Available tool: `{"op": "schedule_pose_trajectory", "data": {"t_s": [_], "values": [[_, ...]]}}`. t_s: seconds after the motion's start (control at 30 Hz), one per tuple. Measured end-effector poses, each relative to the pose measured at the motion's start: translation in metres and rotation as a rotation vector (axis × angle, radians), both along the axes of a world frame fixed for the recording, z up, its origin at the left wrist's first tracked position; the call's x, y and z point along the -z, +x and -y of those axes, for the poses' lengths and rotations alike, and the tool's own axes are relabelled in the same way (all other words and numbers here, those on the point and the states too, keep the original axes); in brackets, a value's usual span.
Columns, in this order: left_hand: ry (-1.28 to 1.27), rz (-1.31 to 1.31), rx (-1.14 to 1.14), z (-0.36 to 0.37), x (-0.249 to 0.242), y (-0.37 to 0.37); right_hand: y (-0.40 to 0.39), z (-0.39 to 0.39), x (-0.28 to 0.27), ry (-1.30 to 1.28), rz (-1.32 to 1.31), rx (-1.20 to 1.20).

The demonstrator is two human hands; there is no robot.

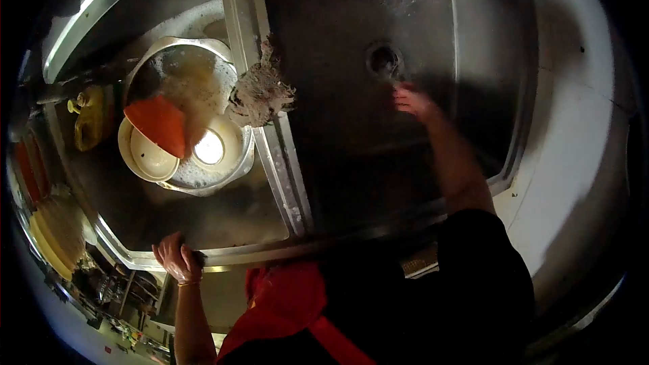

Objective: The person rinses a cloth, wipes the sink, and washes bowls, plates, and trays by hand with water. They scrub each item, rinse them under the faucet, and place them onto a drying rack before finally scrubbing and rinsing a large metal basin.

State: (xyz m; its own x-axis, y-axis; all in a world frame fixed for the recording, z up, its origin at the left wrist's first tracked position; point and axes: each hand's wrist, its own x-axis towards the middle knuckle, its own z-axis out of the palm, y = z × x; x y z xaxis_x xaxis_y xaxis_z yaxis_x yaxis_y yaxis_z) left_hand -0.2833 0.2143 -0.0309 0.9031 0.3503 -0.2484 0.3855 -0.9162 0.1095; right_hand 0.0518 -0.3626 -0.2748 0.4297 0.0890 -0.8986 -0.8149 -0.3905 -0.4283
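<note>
The right hand (414, 101) reaches, arm outstretched, near the drain (385, 61); the left hand (178, 258) rests on the front rim (240, 255). Neither grip's closure is discernible. A grey clump (261, 96) lies on the divider (282, 169), beside a soapy basin (216, 45).

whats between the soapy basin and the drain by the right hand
In the head view, a shaggy grey clump on the sink divider comes after the soapy basin, then dark sink floor that looks bare up to the drain.

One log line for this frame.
left hand: on sink edge | right hand: beside drain | sudsy basin: pale bowls
</note>
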Motion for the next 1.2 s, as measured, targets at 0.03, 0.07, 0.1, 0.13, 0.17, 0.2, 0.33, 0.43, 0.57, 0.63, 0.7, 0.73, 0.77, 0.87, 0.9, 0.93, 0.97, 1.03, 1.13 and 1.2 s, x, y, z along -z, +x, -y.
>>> {"op": "schedule_pose_trajectory", "data": {"t_s": [0.03, 0.07, 0.1, 0.13, 0.17, 0.2, 0.33, 0.43, 0.57, 0.63, 0.7, 0.73, 0.77, 0.87, 0.9, 0.93, 0.97, 1.03, 1.13, 1.2], "values": [[-0.01, 0.014, -0.006, 0.001, -0.001, 0.002, 0.005, 0.013, -0.01, -0.01, 0.058, -0.145], [-0.014, 0.015, -0.007, 0.001, 0.0, 0.001, -0.003, 0.036, -0.01, 0.03, 0.13, -0.294], [-0.02, 0.014, -0.007, 0.0, 0.0, -0.001, -0.012, 0.061, -0.008, 0.068, 0.214, -0.433], [-0.025, 0.012, -0.001, -0.002, 0.001, -0.003, -0.031, 0.055, -0.008, 0.028, 0.254, -0.556], [-0.021, 0.013, 0.003, -0.002, 0.001, -0.004, -0.049, 0.039, 0.001, -0.052, 0.293, -0.605], [-0.013, 0.016, 0.008, -0.003, 0.003, -0.005, -0.064, 0.014, 0.008, -0.154, 0.355, -0.587], [0.021, 0.016, 0.034, -0.006, 0.005, -0.008, -0.001, -0.139, -0.047, -0.123, 0.812, -0.048], [-0.007, -0.018, -0.011, 0.001, -0.006, 0.003, 0.038, -0.22, -0.185, 0.251, 1.088, 0.133], [-0.023, 0.04, -0.023, 0.004, -0.008, 0.008, 0.034, -0.267, -0.258, 0.188, 1.623, -0.874], [-0.039, 0.068, -0.034, 0.006, -0.011, 0.01, 0.039, -0.279, -0.236, 0.193, 1.701, -0.894], [-0.042, 0.065, -0.036, 0.003, -0.009, 0.007, 0.072, -0.298, -0.225, 0.205, 1.662, -0.66], [-0.045, 0.053, -0.036, 0.002, -0.01, 0.005, 0.091, -0.31, -0.219, 0.278, 1.598, -0.481], [-0.024, 0.054, -0.033, 0.003, -0.011, 0.006, 0.113, -0.321, -0.229, 0.198, 1.771, -0.464], [-0.044, 0.085, -0.027, 0.002, -0.011, 0.004, 0.161, -0.349, -0.254, -0.067, 1.88, -0.562], [-0.044, 0.078, -0.029, 0.002, -0.011, 0.003, 0.169, -0.355, -0.235, -0.133, 1.833, -0.607], [-0.046, 0.076, -0.029, 0.002, -0.011, 0.002, 0.174, -0.359, -0.207, -0.202, 1.788, -0.652], [-0.045, 0.073, -0.026, 0.002, -0.01, 0.001, 0.171, -0.36, -0.191, -0.27, 1.747, -0.694], [-0.04, 0.084, -0.031, 0.0, -0.01, -0.002, 0.134, -0.354, -0.195, -0.155, 1.793, -0.528], [-0.04, 0.107, -0.009, -0.002, -0.011, -0.004, 0.047, -0.328, -0.202, -0.099, 1.682, -0.458], [-0.04, 0.122, 0.017, -0.004, -0.008, -0.009, -0.03, -0.302, -0.214, -0.152, 1.565, -0.575]]}}
